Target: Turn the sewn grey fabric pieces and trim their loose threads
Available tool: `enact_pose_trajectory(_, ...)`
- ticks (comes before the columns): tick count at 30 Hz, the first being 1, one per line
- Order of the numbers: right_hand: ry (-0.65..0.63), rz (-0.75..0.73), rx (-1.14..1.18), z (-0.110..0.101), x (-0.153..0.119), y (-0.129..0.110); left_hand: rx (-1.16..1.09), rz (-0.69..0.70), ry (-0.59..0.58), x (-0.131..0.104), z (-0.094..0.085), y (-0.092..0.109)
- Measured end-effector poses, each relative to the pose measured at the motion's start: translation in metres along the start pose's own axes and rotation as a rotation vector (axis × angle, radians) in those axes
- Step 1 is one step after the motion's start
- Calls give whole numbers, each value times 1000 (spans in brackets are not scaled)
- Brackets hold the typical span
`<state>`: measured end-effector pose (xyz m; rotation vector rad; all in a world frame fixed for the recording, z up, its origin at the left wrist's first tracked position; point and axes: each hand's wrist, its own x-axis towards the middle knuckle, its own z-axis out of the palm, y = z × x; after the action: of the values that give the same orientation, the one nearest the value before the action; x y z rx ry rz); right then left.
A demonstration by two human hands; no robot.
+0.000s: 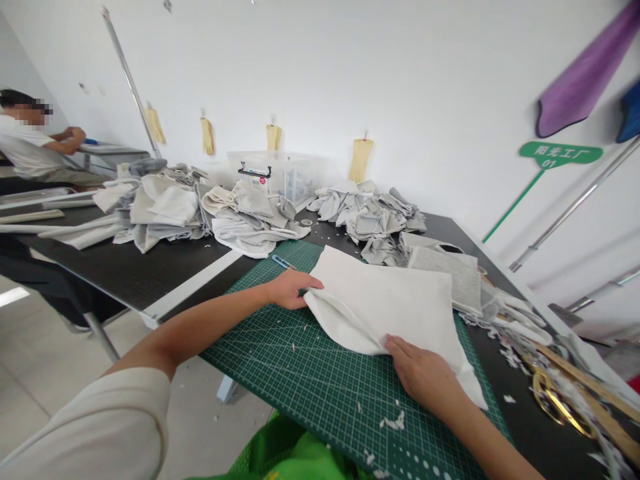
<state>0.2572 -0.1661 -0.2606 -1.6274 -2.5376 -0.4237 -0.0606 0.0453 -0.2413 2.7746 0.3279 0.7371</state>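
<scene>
Fingers first: the left hand (290, 289) pinches a corner of the white cloth (390, 287), thumb and fingers drawn together with no gap to spare. A small dark thing peeks out beside that grip, too hidden to name! Over to the right hand (417, 373), fingers closed at the cloth's near edge, and between the two grips that edge parts into two layers, a long slit gaping towards us.

The cloth itself lies right of centre in the frame, spread over the green cutting mat (290, 360), its lower right corner trailing past the right wrist. Just beyond the left hand, a blue cutter (283, 262) rests on the mat, and white scraps (395, 423) are sprinkled at lower centre.

Wider we go, to the black tabletop (125, 267)! At the right of the frame, gold-handled scissors (555, 400) lie beside wooden strips (595, 380). Behind the mat, what a line-up: grey and white fabric heaped in a left pile (165, 203), a middle pile (255, 213) and a right pile (370, 213), with a clear box (300, 170) at the back.

Yellow gloves (361, 160) hang along the wall, a green sign (560, 153) stands at upper right, and at upper left another person (30, 143) sits at a separate table.
</scene>
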Motion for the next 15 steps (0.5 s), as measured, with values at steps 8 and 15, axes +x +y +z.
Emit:
enact_pose_trajectory(8, 19, -45, -57, -5, 0, -2, 81, 101, -95, -5, -6, 18)
enact_pose_trajectory(15, 12, -52, -78, -16, -8, 5, 238, 313, -176, -10, -13, 28)
